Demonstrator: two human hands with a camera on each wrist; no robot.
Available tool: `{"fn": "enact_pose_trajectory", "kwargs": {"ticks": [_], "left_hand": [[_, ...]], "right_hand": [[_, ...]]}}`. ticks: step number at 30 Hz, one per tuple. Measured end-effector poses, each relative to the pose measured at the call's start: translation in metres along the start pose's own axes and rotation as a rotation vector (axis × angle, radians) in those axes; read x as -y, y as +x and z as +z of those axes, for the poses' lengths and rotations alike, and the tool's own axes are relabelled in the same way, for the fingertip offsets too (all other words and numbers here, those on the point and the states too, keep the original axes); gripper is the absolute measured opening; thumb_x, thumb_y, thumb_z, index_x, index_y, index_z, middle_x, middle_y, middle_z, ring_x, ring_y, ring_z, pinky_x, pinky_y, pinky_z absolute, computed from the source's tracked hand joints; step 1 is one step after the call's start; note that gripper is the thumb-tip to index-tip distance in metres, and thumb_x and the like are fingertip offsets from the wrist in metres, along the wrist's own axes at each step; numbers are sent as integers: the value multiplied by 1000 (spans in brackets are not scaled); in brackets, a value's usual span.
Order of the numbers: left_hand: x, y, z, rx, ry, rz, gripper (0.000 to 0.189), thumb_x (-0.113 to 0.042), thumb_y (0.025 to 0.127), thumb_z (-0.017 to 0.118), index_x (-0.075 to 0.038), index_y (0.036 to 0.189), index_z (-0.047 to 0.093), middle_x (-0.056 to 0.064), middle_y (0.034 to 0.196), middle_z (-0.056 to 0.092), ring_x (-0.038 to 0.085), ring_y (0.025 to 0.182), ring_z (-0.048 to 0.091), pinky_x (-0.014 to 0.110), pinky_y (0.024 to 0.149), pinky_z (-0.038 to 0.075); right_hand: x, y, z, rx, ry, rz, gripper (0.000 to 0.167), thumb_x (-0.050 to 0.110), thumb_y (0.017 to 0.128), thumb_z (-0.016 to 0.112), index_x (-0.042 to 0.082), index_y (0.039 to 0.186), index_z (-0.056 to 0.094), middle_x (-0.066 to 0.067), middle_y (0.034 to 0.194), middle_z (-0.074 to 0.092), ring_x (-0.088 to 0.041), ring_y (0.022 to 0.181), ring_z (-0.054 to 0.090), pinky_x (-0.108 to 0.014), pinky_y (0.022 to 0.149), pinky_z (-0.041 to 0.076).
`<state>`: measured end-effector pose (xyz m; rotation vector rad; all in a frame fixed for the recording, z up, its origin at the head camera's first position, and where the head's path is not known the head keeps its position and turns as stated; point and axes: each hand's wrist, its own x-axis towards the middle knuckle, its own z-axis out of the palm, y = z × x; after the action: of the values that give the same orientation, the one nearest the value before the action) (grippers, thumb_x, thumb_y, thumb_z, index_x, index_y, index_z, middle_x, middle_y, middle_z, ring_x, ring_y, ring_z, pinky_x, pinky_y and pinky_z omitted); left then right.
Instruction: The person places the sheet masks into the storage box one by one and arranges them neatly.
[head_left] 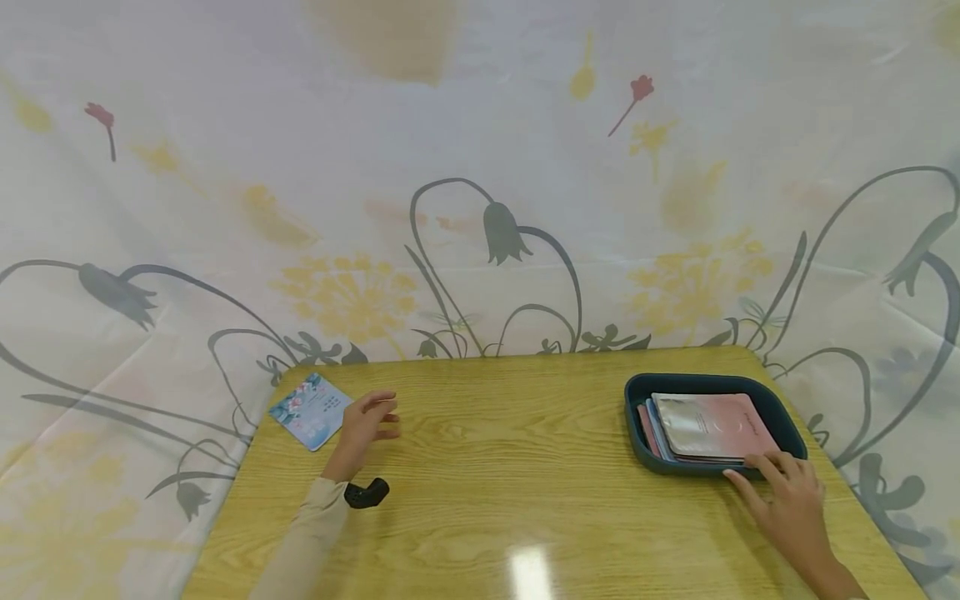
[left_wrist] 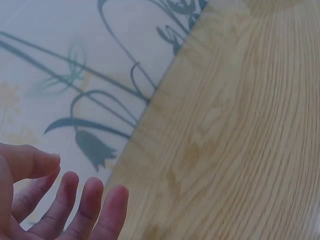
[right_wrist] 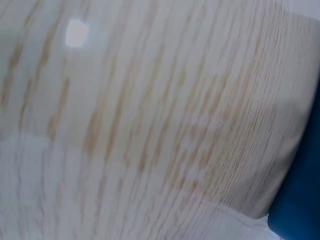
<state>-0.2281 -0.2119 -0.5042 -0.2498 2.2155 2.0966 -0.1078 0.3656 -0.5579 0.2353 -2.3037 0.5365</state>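
In the head view my left hand [head_left: 365,429] hovers beside a blue floral flat packet [head_left: 311,411] at the table's back left. Its fingers are loosely bent with nothing between them, also in the left wrist view. My right hand [head_left: 795,496] is at the front right of a dark blue tray [head_left: 637,446]. Its fingers reach over the rim to the near corner of a pink and silver packet [head_left: 720,425], thumb outside the wall. Whether they grip the rim or packet is unclear. Other flat packets [head_left: 654,429], pink and blue, lie beneath it.
The wood-grain table [head_left: 480,467] fills the lower part of the head view. Behind and beside it hangs a pale cloth [head_left: 480,150] printed with flowers. A black device [head_left: 367,493] sits at my left wrist. In the right wrist view the hand is out of sight.
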Motion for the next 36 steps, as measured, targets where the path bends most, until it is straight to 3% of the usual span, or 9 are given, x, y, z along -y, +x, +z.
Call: {"fn": "enact_pose_trajectory", "kwargs": {"ticks": [3, 8, 12, 15, 20, 26, 31, 36], "left_hand": [[0, -1, -12, -40, 0, -33, 35, -14, 96, 56, 1, 128, 54, 24, 123, 51, 40, 101, 58, 45, 76, 55], [2, -2, -31, -102, -3, -69, 39, -16, 96, 55, 2, 130, 52, 23, 126, 50, 30, 95, 63, 42, 76, 56], [6, -5, -46, -129, -21, -74, 41, -18, 97, 54, 3, 132, 49, 20, 126, 50, 20, 89, 64, 39, 75, 56], [8, -7, -55, -162, -44, -73, 41, -17, 97, 53, 5, 131, 48, 12, 114, 57, 15, 83, 65, 38, 74, 56], [10, -9, -70, -215, -103, -90, 39, -14, 96, 55, 6, 129, 47, -1, 94, 60, 14, 80, 65, 37, 73, 57], [14, -13, -88, -247, -115, -124, 43, -15, 97, 53, 5, 133, 44, 5, 106, 58, 17, 87, 64, 34, 76, 56], [19, -14, -100, -308, -134, -144, 43, -14, 96, 52, 5, 134, 44, 2, 100, 60, 16, 86, 64, 37, 79, 55], [26, -16, -110, -385, -140, -174, 44, -11, 95, 53, 4, 135, 44, 0, 91, 58, 11, 78, 62, 32, 73, 57]], "right_hand": [[1, 0, 0, -6, -2, -2, 41, 42, 76, 75, 4, 83, 65, -14, 86, 53, -41, 78, 43, -56, 60, 29], [3, 2, 0, -29, -1, -5, 67, 68, 84, 47, 4, 81, 65, -14, 85, 53, -42, 77, 43, -56, 59, 28], [1, 1, 0, -18, -1, -8, 55, 58, 82, 62, 3, 82, 65, -15, 85, 53, -42, 77, 43, -55, 59, 28], [0, 1, 1, -11, -2, -7, 54, 57, 82, 63, 4, 82, 65, -15, 85, 53, -42, 77, 43, -55, 60, 28], [3, 2, 2, -32, -7, -7, 69, 70, 84, 44, 4, 80, 65, -14, 84, 53, -42, 76, 43, -56, 58, 27], [4, 1, 2, -46, -15, -10, 70, 71, 84, 42, 4, 80, 65, -13, 83, 53, -42, 76, 44, -56, 57, 27], [3, 0, 1, -32, -8, -11, 69, 70, 83, 45, 4, 81, 65, -14, 85, 54, -42, 76, 44, -56, 58, 28], [3, 0, 0, -20, -4, -9, 60, 64, 83, 56, 4, 81, 65, -13, 85, 54, -42, 77, 44, -57, 59, 29]]}}
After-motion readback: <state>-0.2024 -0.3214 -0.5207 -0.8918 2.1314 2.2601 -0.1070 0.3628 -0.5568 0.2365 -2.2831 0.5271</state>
